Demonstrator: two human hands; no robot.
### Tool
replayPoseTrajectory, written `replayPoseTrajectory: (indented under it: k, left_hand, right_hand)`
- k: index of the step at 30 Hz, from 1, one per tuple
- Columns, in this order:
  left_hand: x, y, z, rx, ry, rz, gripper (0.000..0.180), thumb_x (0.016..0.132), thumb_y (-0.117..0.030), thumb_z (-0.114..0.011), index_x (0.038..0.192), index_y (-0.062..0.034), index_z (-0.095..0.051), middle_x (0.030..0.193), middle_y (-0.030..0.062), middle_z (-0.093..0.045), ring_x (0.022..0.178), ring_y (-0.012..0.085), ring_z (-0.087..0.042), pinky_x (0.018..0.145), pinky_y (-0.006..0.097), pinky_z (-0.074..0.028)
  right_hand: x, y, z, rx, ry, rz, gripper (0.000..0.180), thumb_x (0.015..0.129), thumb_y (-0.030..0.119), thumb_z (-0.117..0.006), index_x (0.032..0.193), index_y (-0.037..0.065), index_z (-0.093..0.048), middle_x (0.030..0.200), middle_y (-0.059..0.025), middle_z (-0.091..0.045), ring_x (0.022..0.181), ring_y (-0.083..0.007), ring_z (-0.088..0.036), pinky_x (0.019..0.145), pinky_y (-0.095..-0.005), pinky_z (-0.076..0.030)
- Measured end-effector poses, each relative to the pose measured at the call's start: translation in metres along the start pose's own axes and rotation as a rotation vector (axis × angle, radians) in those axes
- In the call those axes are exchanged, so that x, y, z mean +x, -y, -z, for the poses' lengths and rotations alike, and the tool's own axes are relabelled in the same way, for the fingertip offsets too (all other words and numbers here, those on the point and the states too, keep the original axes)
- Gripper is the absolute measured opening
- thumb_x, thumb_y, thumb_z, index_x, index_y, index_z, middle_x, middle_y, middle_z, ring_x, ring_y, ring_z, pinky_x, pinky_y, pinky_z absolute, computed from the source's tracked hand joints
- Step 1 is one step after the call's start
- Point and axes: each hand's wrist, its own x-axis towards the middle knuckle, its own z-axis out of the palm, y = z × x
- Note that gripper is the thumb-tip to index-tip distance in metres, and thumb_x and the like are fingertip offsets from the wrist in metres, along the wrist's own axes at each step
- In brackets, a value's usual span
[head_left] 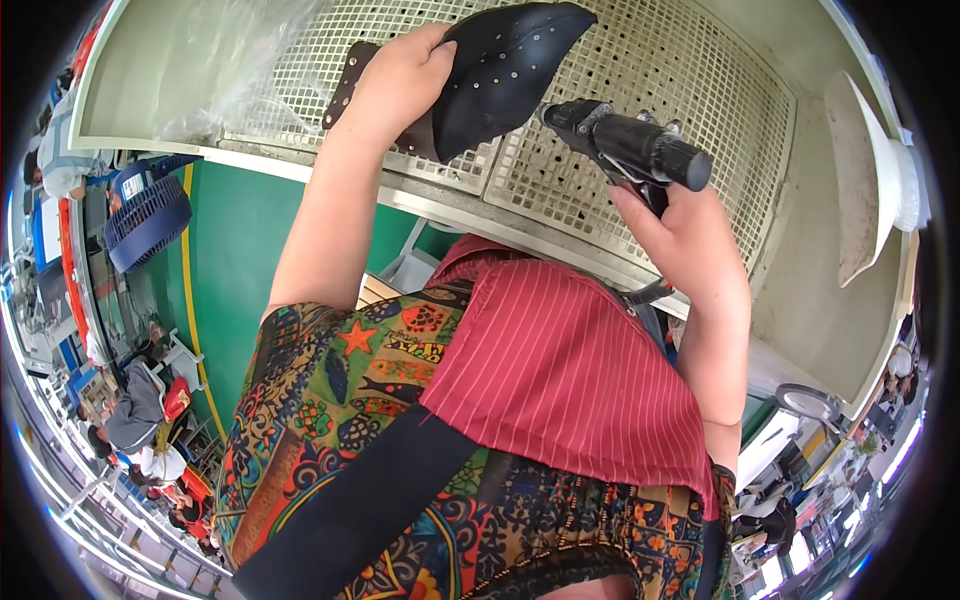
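My left hand [405, 85] is closed round a black, curved, leather-like piece [510, 75] with light dots along it. A dark brown strip [350, 88] with a row of small holes sticks out on the far side of that hand. In my right hand [695, 240] is a black spray gun [630, 140], gripped by its handle, its thick cylindrical end toward me. The gun's front end points left at the black piece, a short gap apart from it. Both things are held above a pale perforated grid [660, 60]; the fingers of both hands are partly hidden.
A pale booth wall [500, 207] runs along the grid's near edge. Clear plastic sheeting [240, 80] hangs at the left, and a white curved panel [860, 180] stands at the right. A blue fan [147, 222] sits beyond the green floor [235, 290]. Other people are farther off.
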Motion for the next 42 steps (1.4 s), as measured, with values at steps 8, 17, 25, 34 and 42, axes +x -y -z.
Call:
replayPoseTrajectory:
  k: [8,17,25,34,42]
  left_hand:
    - [-0.001,-0.001,0.000,0.027,0.014,0.006,0.026,0.089,-0.022,-0.047,0.101,-0.0018,-0.060,0.089,0.0207,-0.063,0.085,0.0386,-0.059,0.077,0.042,-0.046]
    - [-0.011,-0.008,-0.001,0.072,0.016,-0.025,0.026,0.090,-0.019,-0.047,0.104,-0.0022,-0.059,0.084,0.0212,-0.063,0.081,0.0375,-0.060,0.074,0.041,-0.047]
    - [-0.059,-0.004,0.020,-0.216,0.030,0.214,0.029,0.095,-0.016,-0.048,0.116,0.0014,-0.057,0.102,0.0032,-0.061,0.096,0.0103,-0.053,0.087,0.024,-0.040]
    - [-0.090,0.001,-0.003,-0.451,-0.295,0.217,0.030,0.097,-0.013,-0.044,0.121,0.0006,-0.054,0.107,0.0057,-0.061,0.097,0.0104,-0.054,0.085,0.023,-0.042]
    - [-0.094,-0.004,-0.003,-0.554,-0.353,0.248,0.027,0.097,-0.014,-0.048,0.118,-0.0002,-0.056,0.109,0.0025,-0.061,0.099,0.0092,-0.054,0.086,0.022,-0.041]
  right_hand:
    - [0.001,0.002,0.012,-0.090,-0.080,-0.257,0.033,0.082,0.020,-0.064,0.108,0.001,-0.056,0.083,-0.0191,-0.063,0.074,-0.0326,-0.062,0.067,-0.0389,-0.048]
    - [-0.014,0.003,0.002,0.033,0.024,-0.034,0.034,0.080,0.017,-0.066,0.108,0.000,-0.055,0.084,-0.0182,-0.064,0.076,-0.0351,-0.062,0.069,-0.0383,-0.048]
    - [-0.021,-0.010,0.001,0.427,-0.007,-0.153,0.028,0.081,0.011,-0.067,0.104,-0.002,-0.060,0.085,-0.0085,-0.062,0.076,-0.0133,-0.054,0.072,-0.0275,-0.045]
    - [-0.007,-0.009,-0.024,0.407,0.092,0.022,0.029,0.081,0.018,-0.065,0.102,-0.001,-0.060,0.085,-0.0139,-0.063,0.078,-0.0245,-0.059,0.073,-0.0333,-0.046]
    - [0.026,-0.005,-0.051,0.281,0.229,0.145,0.038,0.081,0.023,-0.063,0.108,-0.002,-0.053,0.089,-0.0228,-0.061,0.082,-0.0385,-0.059,0.073,-0.0403,-0.047]
